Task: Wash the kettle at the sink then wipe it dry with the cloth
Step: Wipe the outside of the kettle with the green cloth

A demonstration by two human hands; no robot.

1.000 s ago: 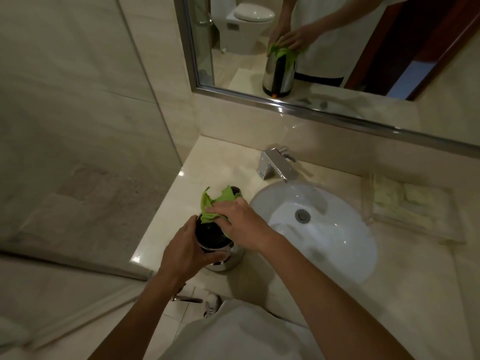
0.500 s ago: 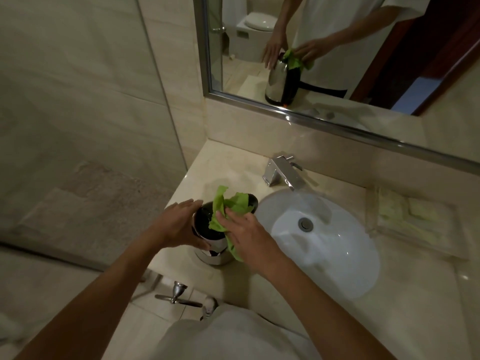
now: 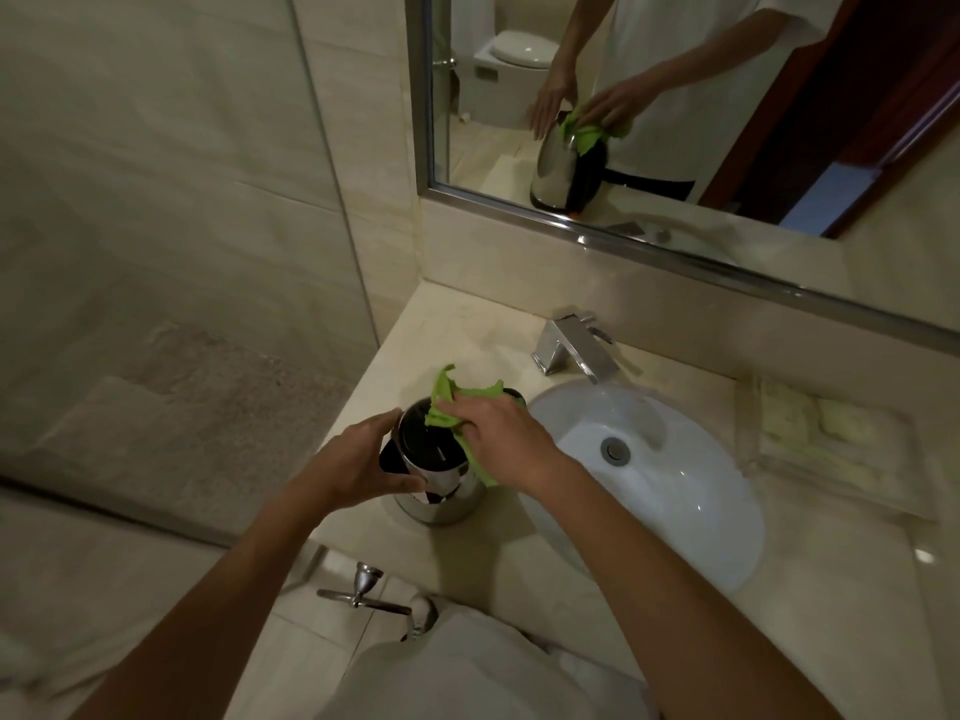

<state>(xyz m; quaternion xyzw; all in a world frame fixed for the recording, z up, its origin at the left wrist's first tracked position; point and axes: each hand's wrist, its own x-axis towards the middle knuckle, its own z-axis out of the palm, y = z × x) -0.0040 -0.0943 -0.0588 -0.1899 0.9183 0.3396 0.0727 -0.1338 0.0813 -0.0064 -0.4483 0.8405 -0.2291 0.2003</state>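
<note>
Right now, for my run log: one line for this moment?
phase: drying | left hand steadies kettle | right hand presses green cloth on top

The steel electric kettle (image 3: pixel 441 475) stands on the beige marble counter (image 3: pixel 452 330), at nine o'clock of the white oval basin (image 3: pixel 675 491). The chrome square tap (image 3: pixel 569 350) sits at the basin's eleven o'clock.
</note>
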